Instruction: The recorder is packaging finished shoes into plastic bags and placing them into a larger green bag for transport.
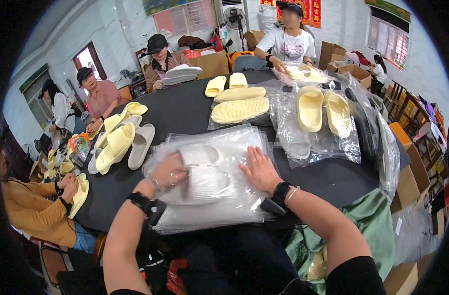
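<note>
A pair of white slippers [208,181] with ribbed straps lies inside a clear plastic bag [244,201], on top of a stack of similar bags. My left hand [169,171] is at the left end of the slippers, with clear plastic over part of the hand and wrist. Its fingers are blurred and partly hidden, so their grip cannot be made out. To the right of the slippers, my right hand [260,168] lies flat on the plastic, open, fingers stretched out.
A dark cloth covers the table [170,118]. Yellow and white slippers [117,145] are piled at left; bagged yellow slippers [310,108] lie at right. Several people sit around the table. Green fabric [367,226] hangs at the near right edge, beside cardboard boxes [406,189].
</note>
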Demonstrator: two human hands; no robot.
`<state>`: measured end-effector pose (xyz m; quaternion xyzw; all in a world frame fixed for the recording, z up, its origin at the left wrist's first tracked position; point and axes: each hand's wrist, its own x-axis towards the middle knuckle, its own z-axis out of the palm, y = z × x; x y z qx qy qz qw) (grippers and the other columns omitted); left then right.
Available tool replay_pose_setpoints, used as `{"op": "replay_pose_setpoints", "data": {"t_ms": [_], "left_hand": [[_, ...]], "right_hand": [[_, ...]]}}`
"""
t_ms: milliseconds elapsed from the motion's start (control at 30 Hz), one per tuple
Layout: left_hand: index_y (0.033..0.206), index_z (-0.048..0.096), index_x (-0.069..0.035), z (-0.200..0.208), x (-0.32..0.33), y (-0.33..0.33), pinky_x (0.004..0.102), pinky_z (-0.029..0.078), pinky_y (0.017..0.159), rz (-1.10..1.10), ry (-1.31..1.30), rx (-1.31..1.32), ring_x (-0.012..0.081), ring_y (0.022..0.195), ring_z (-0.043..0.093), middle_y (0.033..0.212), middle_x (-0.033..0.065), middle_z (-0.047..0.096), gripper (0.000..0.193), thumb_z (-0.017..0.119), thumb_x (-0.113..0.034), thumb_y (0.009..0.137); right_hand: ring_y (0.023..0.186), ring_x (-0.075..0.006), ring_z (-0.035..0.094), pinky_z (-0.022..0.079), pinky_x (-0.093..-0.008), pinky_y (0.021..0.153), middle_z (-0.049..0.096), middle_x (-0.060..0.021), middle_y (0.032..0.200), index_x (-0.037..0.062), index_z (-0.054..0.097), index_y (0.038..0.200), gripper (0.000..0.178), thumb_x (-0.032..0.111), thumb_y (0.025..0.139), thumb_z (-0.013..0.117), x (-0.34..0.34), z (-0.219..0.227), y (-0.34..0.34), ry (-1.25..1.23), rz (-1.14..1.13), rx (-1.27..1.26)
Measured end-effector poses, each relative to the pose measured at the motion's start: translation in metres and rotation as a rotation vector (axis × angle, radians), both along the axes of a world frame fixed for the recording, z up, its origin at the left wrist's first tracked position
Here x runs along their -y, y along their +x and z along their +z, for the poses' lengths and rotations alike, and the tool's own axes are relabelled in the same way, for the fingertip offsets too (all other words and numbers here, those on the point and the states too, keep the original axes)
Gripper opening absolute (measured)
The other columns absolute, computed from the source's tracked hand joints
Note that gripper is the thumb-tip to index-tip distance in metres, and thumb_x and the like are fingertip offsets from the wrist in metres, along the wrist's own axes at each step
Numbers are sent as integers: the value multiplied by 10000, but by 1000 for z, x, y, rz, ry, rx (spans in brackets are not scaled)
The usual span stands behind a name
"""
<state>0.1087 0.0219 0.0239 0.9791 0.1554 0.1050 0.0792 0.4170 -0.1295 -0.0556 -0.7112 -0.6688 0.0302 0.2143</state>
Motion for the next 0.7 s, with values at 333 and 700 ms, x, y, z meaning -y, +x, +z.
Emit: {"op": "replay_pose_setpoints", "data": {"t_ms": [333,700], "left_hand": [[659,628,8,18,21,-210,443,447,586,832,225,72,378,615,580,650,216,574,274,695,-239,756],[809,649,34,147,105,-89,368,466,618,703,482,434,342,656,607,704,208,607,230,631,-195,802]], "right_hand": [[1435,-355,218,202,-432,1163,276,-242,1518,-90,227,1459,772,500,981,361,-6,2,-1,24,-6,81],[1432,-356,228,206,-441,1158,297,-242,1508,-89,257,1448,760,483,970,403,-5,-4,-3,30,20,79]]}}
